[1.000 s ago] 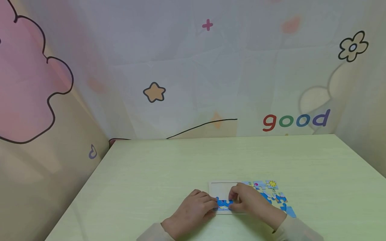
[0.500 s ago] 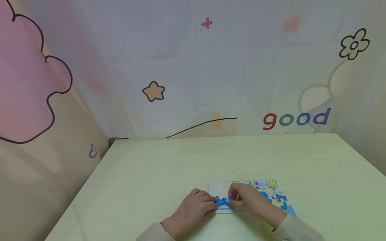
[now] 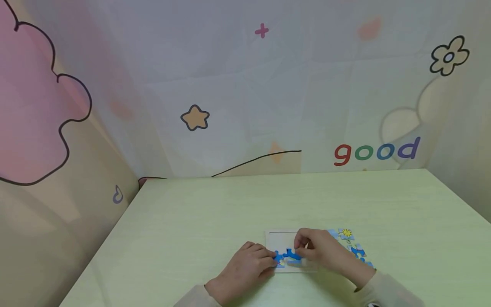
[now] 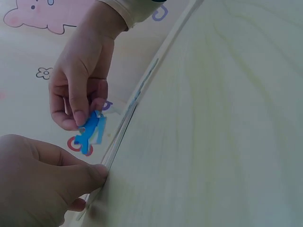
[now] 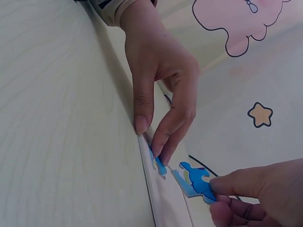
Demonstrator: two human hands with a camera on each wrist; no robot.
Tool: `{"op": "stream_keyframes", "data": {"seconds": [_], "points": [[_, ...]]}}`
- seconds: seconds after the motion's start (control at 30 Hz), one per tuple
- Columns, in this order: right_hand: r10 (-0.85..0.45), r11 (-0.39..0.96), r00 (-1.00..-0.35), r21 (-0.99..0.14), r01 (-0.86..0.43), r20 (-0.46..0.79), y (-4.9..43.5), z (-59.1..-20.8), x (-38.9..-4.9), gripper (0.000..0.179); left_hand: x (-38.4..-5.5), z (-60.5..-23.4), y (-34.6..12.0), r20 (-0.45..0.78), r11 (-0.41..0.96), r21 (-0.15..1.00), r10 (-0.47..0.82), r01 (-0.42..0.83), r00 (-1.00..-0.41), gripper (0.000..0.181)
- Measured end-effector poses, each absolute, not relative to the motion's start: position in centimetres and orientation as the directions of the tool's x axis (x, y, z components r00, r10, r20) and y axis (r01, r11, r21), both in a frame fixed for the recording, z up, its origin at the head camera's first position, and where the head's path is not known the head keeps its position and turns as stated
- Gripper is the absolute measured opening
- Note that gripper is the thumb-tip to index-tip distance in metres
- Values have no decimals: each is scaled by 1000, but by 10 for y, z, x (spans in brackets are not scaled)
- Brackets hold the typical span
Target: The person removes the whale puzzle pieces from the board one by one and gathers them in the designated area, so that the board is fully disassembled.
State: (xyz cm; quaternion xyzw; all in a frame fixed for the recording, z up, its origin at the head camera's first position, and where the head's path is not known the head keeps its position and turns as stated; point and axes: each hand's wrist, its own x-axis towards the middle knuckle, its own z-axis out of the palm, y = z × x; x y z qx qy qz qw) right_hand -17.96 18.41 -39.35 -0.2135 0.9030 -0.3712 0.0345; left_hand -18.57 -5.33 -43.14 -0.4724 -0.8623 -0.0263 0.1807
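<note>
A pale puzzle tray (image 3: pixel 281 239) lies near the front of the table. My left hand (image 3: pixel 247 265) holds its left side, the thumb at the near edge and fingertips on a blue puzzle piece (image 5: pixel 161 168) set in the tray's front left corner. Between thumb and fingers my right hand (image 3: pixel 324 250) pinches another blue puzzle piece (image 5: pixel 195 182), raised and tilted above the tray. In the left wrist view this raised piece (image 4: pixel 87 132) hangs apart from the tray. The right hand hides the tray's right part.
Several loose puzzle pieces (image 3: pixel 357 250) lie on the table right of the tray, one with a yellow sun (image 3: pixel 347 233). Behind the table (image 3: pixel 215 209) hangs a printed cloth backdrop (image 3: pixel 230 85).
My right hand has lifted the blue puzzle piece out of its place beside the corner piece and shifted slightly right. The left hand stays put.
</note>
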Motion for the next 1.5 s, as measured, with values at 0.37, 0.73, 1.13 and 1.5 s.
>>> {"op": "stream_keyframes", "data": {"seconds": [0.37, 0.73, 1.13, 1.5], "points": [[-389, 669, -918, -660, -341, 80, 208, -372, -175, 6, -185, -431, -53, 352, 554, -128, 801, 823, -485, 15], [-389, 667, -921, -677, -311, 41, 234, -373, -171, 7, -185, -435, -53, 378, 556, -131, 793, 821, -477, 14], [-383, 657, -923, -715, -238, -45, 254, -377, -167, 8, -185, -435, -54, 386, 559, -133, 790, 819, -476, 14], [-405, 638, -912, -734, -233, -63, 272, -389, -163, 11, -186, -436, -54, 391, 557, -142, 791, 818, -471, 14]]}}
